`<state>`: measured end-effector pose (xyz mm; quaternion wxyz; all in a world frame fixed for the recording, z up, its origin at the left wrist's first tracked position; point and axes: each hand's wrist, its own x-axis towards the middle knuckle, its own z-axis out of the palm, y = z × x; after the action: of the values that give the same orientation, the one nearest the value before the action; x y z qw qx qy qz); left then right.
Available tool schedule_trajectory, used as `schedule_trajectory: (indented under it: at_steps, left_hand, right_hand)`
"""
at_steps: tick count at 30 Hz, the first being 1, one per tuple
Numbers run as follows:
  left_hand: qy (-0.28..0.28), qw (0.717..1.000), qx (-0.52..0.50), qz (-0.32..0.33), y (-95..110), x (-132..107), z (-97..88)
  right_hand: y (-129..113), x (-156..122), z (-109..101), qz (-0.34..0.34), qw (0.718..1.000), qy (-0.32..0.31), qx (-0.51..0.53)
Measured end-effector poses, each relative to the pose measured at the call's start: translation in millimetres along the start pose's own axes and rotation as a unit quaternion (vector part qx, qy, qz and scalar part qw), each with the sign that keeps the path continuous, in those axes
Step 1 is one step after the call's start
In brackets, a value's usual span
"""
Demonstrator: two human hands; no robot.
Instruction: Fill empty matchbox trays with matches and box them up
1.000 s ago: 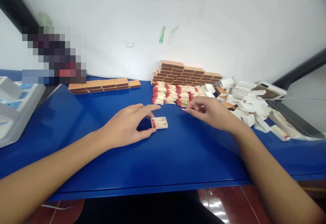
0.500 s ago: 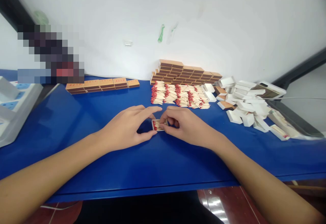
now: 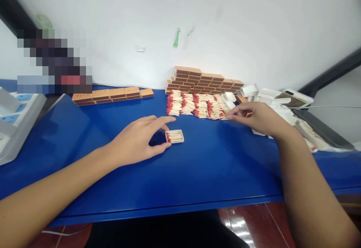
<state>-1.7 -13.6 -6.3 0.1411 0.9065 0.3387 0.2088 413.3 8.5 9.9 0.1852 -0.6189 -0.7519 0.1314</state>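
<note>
Head view: the left hand (image 3: 141, 139) stood open around the left end of the tray (image 3: 182, 137), on the worktop (image 3: 197, 176) nearer than the matches (image 3: 199, 107). The right hand (image 3: 258, 118) was at their right end, hold unclear; rough pulling could have scattered them.

Single head-worn view, directed forward and down from above the near edge of the table (image 3: 203, 176); left hand (image 3: 142, 139) and right hand (image 3: 258, 116) mid-frame, wall (image 3: 118, 18) beyond.
</note>
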Motion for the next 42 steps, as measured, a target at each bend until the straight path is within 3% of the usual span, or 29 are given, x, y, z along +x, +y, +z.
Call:
schedule_trajectory:
  at_steps: [5,19,28,42]
  left_hand:
    - [0.003,1.0,0.004,0.003,0,0,0.1]
    - [0.002,1.0,0.004,0.001,0,1,-0.5]
    - [-0.001,1.0,0.005,0.002,0,0,-0.8]
    - [-0.002,1.0,0.006,0.002,-1,0,-0.4]
  right_hand:
    - [9,3,4,-0.002,0.999,-0.031,0.034]
    - [10,3,6,0.01,1.0,-0.02,0.019]
    - [9,4,5,0.011,0.997,-0.078,0.011]
    - [16,5,8,-0.006,1.0,-0.015,0.026]
